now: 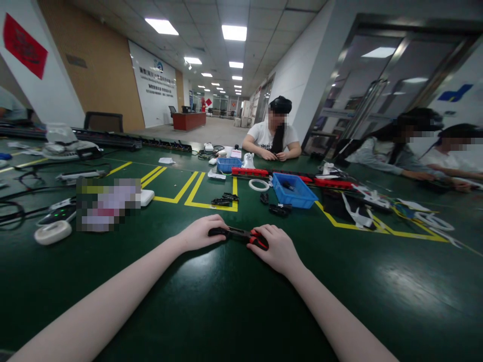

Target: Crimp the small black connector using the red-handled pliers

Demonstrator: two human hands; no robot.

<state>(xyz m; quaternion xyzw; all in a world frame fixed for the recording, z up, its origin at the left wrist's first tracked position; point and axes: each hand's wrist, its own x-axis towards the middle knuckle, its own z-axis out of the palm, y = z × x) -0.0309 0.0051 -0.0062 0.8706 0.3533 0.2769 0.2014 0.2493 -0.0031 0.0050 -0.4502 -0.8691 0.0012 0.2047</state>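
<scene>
Just above the green table (241, 311), both of my hands meet in front of me. My left hand (202, 234) is closed around one end of a slim black plastic part (233, 232). Red-and-black handled pliers (258, 240) are gripped in my right hand (275, 246), their handles partly under the fingers. The head of the pliers points left and meets the black part; whether it bites on it I cannot tell. Beyond my hands lie several similar black parts (225, 199), with more black pieces (280, 209) to the right.
A blue bin (293, 191) and a white ring (259, 185) stand beyond my right hand. Left are a white box (146, 197), a white oval object (53, 233) and cables. Yellow tape (211, 206) marks the table. A person (273, 136) sits opposite; others sit at right.
</scene>
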